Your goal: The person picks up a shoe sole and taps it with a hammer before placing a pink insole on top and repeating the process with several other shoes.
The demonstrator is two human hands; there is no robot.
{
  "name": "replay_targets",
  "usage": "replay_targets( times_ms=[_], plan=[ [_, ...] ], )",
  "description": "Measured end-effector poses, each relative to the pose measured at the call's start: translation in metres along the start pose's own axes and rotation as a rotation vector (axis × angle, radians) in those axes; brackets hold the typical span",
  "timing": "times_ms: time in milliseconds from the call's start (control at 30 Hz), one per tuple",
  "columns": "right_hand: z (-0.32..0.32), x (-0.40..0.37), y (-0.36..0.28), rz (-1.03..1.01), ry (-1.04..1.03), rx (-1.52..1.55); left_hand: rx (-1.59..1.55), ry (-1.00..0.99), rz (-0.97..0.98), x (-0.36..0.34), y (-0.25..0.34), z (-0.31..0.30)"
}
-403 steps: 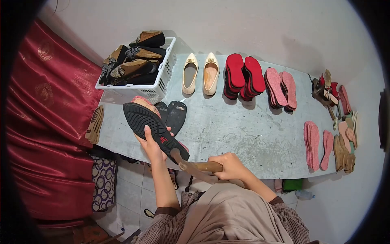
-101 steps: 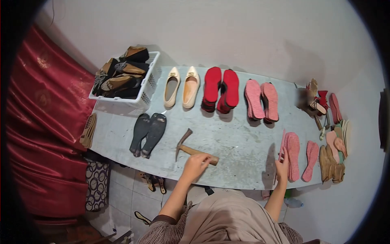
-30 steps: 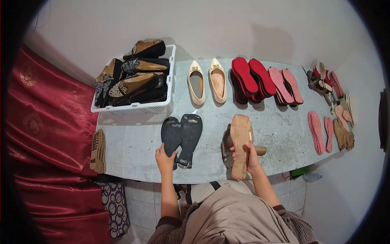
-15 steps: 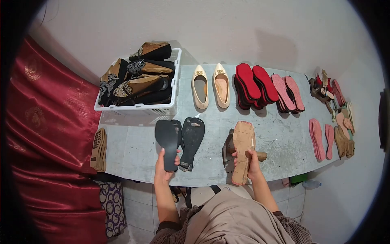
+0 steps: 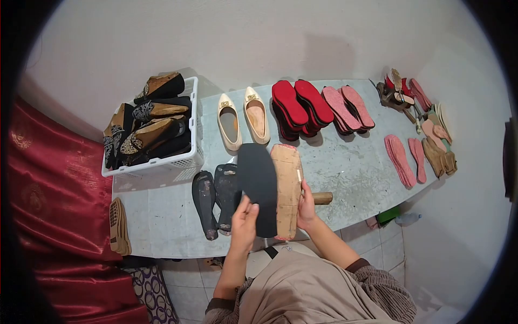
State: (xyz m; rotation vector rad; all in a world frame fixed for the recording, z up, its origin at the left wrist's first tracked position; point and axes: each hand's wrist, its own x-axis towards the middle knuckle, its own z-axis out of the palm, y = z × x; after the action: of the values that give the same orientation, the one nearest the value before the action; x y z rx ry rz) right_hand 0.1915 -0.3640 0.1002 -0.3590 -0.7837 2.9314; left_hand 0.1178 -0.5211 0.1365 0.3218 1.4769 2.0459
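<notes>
My left hand (image 5: 244,224) is closed on a smooth black shoe sole (image 5: 258,183), thumb on its face. My right hand (image 5: 306,209) grips a tan insole (image 5: 287,194) by its right edge; the insole has seam lines, a small white mark and reddish bits at its ends. Side by side, the two pieces are held above the table's front, the black one slightly overlapping the tan one. To the left lie two worn black soles (image 5: 204,202), one partly behind the held sole. A wooden handle (image 5: 322,198) sticks out behind my right hand.
A white basket (image 5: 195,124) of embroidered shoes stands at the back left. Cream flats (image 5: 229,127), red insole stacks (image 5: 289,101) and pink insole stacks (image 5: 341,108) line the back of the table (image 5: 162,216). Brown soles (image 5: 120,227) lie at the left edge; tools and more insoles (image 5: 400,160) are right.
Both hands have come together, bringing the black sole right beside the tan insole. The camera view has shifted, so the table things appear further left.
</notes>
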Motion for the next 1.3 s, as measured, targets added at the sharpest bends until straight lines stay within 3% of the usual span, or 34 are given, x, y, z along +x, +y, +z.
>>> replay_targets(
  times_ms=[33,100,167,267,400,467,567,667,800,900,1000,1067,1100,1167,1233,1300],
  plan=[
    [0.006,-0.001,0.002,-0.001,0.001,0.001,0.03,-0.061,0.035,-0.001,-0.003,0.006],
    [0.019,0.002,0.006,-0.019,0.251,0.099,0.016,-0.051,-0.007,-0.003,-0.006,0.024],
    [0.001,0.003,0.013,-0.033,0.21,0.081,0.045,-0.021,-0.012,-0.005,-0.019,0.026],
    [-0.003,0.002,0.016,-0.067,0.146,0.072,0.453,-0.019,0.182,-0.004,-0.03,0.023],
    [-0.004,0.001,0.018,-0.04,0.142,0.097,0.789,-0.035,0.175,-0.01,-0.01,0.028],
    [0.0,0.002,0.016,-0.034,0.148,0.097,1.027,-0.006,0.268,-0.008,-0.019,0.024],
    [-0.001,0.002,0.015,-0.026,0.133,0.064,1.08,0.024,0.421,-0.006,-0.034,0.019],
    [0.0,0.002,0.014,0.009,0.182,0.093,0.919,-0.067,0.293,-0.006,-0.033,0.017],
    [0.006,-0.001,0.011,-0.01,0.165,0.083,1.052,-0.099,0.285,-0.008,-0.032,0.019],
    [0.006,-0.003,0.008,0.007,0.21,-0.014,1.107,-0.071,0.277,-0.011,-0.038,0.028],
    [0.001,-0.002,0.005,0.018,0.058,-0.02,1.145,0.054,0.404,-0.009,-0.038,0.03],
    [0.005,-0.004,-0.001,0.059,0.063,0.069,0.78,-0.03,0.208,-0.001,-0.021,0.03],
    [0.004,-0.004,-0.002,0.056,0.07,0.07,0.778,-0.037,0.205,0.005,-0.019,0.026],
    [0.004,-0.006,-0.002,0.124,-0.039,0.049,-0.153,-0.033,-0.215,0.02,-0.019,0.015],
    [0.002,-0.004,0.0,0.169,-0.024,0.05,-0.247,-0.093,-0.225,0.037,-0.024,0.003],
    [0.004,-0.001,0.0,0.247,-0.117,0.077,-0.345,-0.281,-0.329,0.052,-0.03,-0.01]
  ],
)
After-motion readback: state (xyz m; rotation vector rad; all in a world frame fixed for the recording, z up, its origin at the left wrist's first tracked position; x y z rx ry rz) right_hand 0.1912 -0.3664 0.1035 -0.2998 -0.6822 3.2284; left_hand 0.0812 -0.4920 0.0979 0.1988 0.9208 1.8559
